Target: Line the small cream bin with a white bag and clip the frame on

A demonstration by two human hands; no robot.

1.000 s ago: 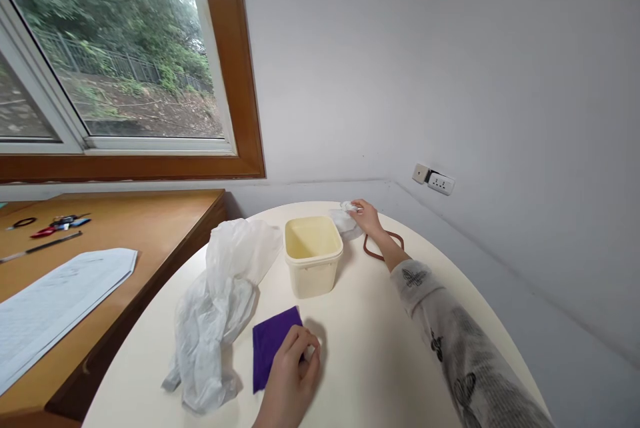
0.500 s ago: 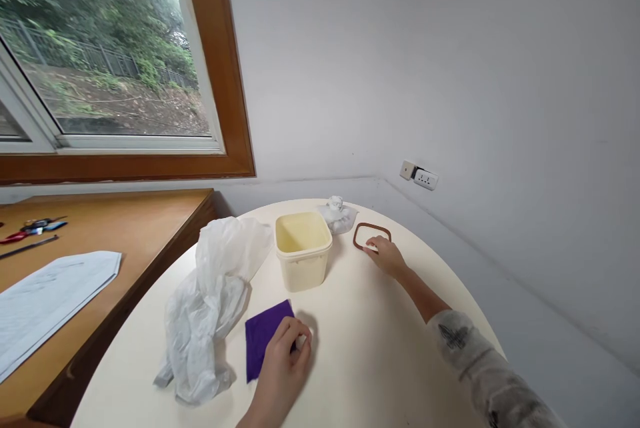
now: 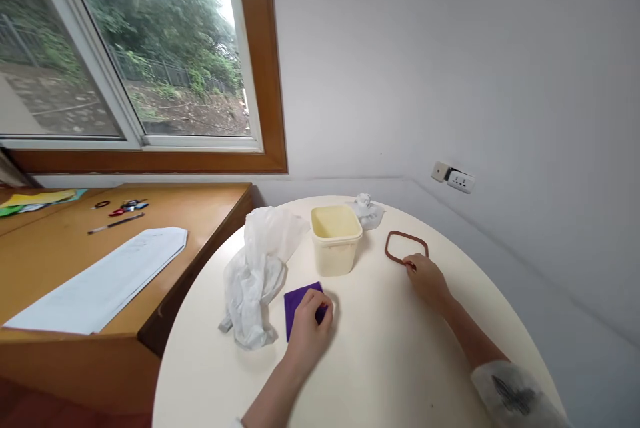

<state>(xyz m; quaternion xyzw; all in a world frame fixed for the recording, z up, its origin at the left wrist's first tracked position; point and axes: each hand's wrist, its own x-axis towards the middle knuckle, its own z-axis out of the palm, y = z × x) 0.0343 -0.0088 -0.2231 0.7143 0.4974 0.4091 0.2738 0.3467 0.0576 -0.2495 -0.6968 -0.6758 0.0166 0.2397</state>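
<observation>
Pinching the brown rectangular frame (image 3: 407,235) at its near right part, your right hand (image 3: 429,281) has its fingers drawn together, clamped on that thin edge as far as the view shows. The frame lies flat at the right of the pale tabletop (image 3: 380,355), well apart from the cream plastic tub (image 3: 334,259).

Your left hand (image 3: 310,321) is curled over the right part of the folded purple cloth (image 3: 296,300), thumb and forefinger bent toward each other. You cover that part of the cloth yourself, so I cannot tell whether those fingers grip it or only rest over it. The cloth lies near you, just in front of the tub and slightly to its left.

As for how far along you are, the cloth looks already folded into a neat flat piece, and the frame is in your fingers but not raised clear of the surface. The tub stands upright with its mouth uncovered; its floor is out of sight. Neither cloth nor frame is in or on it. The large crumpled plastic bag (image 3: 254,275) sprawls to the tub's left, not folded or tidied, while the small bunched plastic bag (image 3: 369,213) sits on the far right side of the tub, untouched by either hand.
</observation>
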